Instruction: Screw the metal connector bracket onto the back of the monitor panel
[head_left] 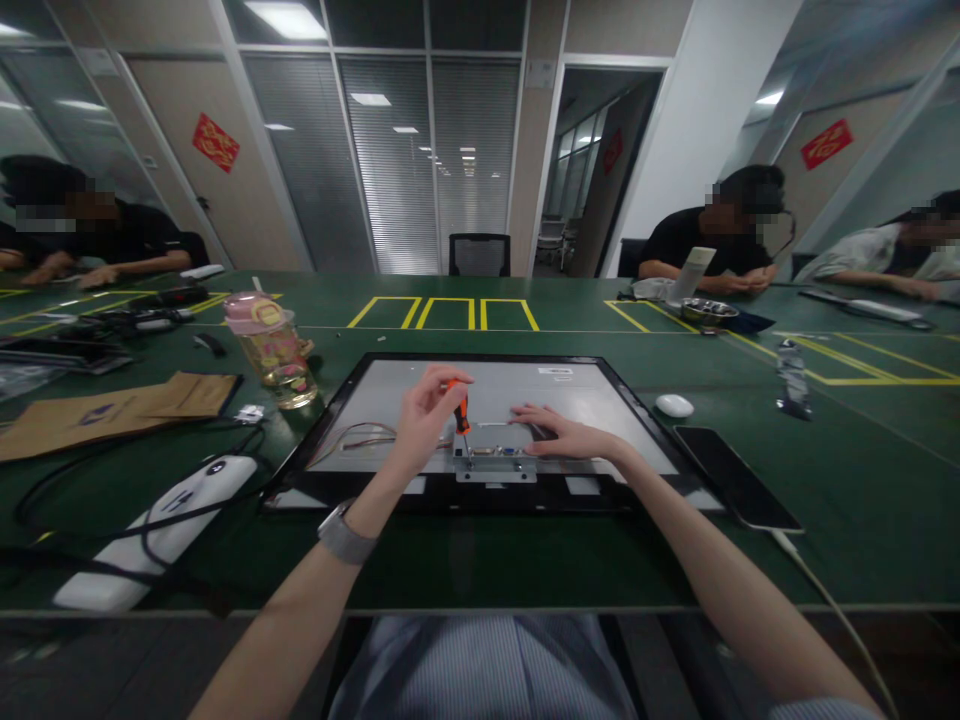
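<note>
A flat display panel [592, 400] lies face down on the green table, its grey back framed in black. Near its front edge sits a metal bracket [495, 467] with connector ports, and thin coloured wires [367, 432] run from it to the left. My left hand [429, 410] grips an upright orange and black screwdriver [462, 412], its tip down at the left part of the bracket. My right hand [566, 435] lies with fingers spread on the bracket's right side and the panel.
To the left stand a pink-lidded bottle [274, 350], a paper bag [120, 412] and a white power strip [161, 530] with black cables. On the right lie a phone [739, 478] with a cable, a white case [674, 405] and a metal bowl [709, 311]. Several people sit across the table.
</note>
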